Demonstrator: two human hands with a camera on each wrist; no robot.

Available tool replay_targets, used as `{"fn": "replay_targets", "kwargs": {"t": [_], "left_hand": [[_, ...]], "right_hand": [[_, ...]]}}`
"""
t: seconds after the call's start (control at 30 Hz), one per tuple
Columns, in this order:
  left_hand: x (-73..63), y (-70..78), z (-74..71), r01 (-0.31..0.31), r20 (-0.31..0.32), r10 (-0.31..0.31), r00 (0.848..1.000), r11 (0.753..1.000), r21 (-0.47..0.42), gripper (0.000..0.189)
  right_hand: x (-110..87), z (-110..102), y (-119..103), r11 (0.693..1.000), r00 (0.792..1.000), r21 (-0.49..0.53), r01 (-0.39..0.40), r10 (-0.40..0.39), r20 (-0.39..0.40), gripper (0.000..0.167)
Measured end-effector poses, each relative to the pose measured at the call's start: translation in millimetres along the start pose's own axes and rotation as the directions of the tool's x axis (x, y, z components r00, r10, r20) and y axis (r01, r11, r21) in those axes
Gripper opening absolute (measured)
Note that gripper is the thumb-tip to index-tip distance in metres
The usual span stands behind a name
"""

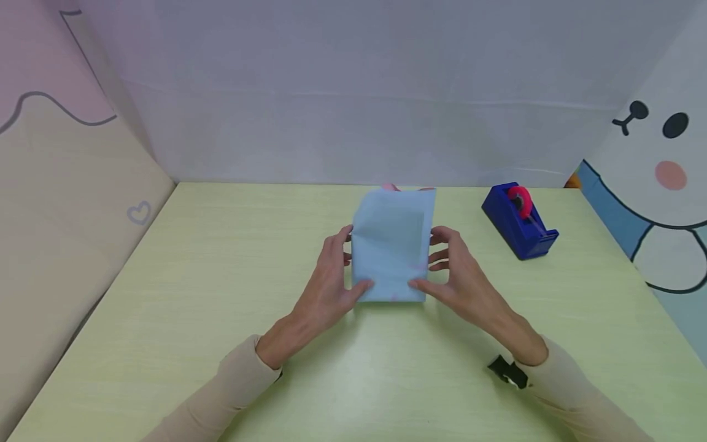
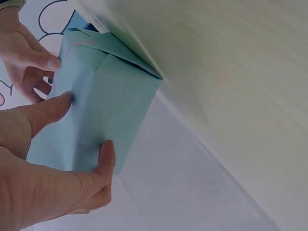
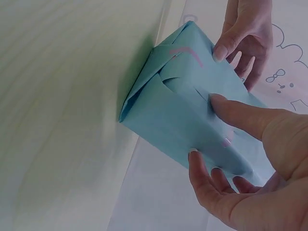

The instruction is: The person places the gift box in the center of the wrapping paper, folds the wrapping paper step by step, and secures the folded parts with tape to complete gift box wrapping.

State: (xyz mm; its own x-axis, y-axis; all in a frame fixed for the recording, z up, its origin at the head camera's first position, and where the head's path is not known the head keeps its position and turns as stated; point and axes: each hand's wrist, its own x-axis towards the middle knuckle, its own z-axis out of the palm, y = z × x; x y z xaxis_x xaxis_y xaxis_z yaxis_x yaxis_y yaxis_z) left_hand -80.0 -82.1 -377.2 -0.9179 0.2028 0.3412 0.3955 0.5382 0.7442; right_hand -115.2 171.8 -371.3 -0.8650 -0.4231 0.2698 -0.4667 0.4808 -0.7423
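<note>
A package in light blue paper stands on the table in front of me, held between both hands. Its lower end shows folded flaps and a pink mark in the right wrist view. The upper edge of the paper is uneven, with a bit of pink behind it. My left hand grips the left side, thumb on the near face and fingers along the side. On the right side, my right hand holds it the same way. Some fingertips of both hands are hidden behind the package in the head view.
A blue tape dispenser with a pink-red roll stands at the right, beyond my right hand. The pale table ends at a whitish back wall. Printed panels flank both sides. A dark piece is by my right sleeve.
</note>
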Motion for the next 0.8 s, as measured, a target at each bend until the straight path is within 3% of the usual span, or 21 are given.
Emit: {"fn": "replay_targets", "kwargs": {"t": [0.17, 0.43, 0.63, 0.8], "left_hand": [[1.1, -0.4, -0.2, -0.037, -0.037, 0.037, 0.999, 0.999, 0.014, 0.090], [1.7, 1.2, 0.2, -0.026, -0.060, 0.026, 0.998, 1.000, -0.002, 0.093], [1.3, 1.1, 0.6, -0.081, -0.071, 0.085, 0.994, 0.995, 0.059, 0.083], [-0.1, 3.4, 0.1, -0.067, -0.097, 0.077, 0.992, 0.992, 0.107, 0.073]], "right_hand": [[0.8, -1.8, -0.2, 1.000, 1.000, -0.005, 0.026, -0.026, -0.010, 0.088], [1.1, -4.2, -1.3, 0.999, 1.000, -0.048, 0.022, -0.021, 0.008, 0.081], [0.7, -5.1, 0.0, 0.996, 0.998, -0.057, 0.061, -0.061, 0.013, 0.078], [0.2, -8.1, -0.5, 0.991, 0.996, -0.097, 0.094, -0.093, 0.009, 0.075]]}}
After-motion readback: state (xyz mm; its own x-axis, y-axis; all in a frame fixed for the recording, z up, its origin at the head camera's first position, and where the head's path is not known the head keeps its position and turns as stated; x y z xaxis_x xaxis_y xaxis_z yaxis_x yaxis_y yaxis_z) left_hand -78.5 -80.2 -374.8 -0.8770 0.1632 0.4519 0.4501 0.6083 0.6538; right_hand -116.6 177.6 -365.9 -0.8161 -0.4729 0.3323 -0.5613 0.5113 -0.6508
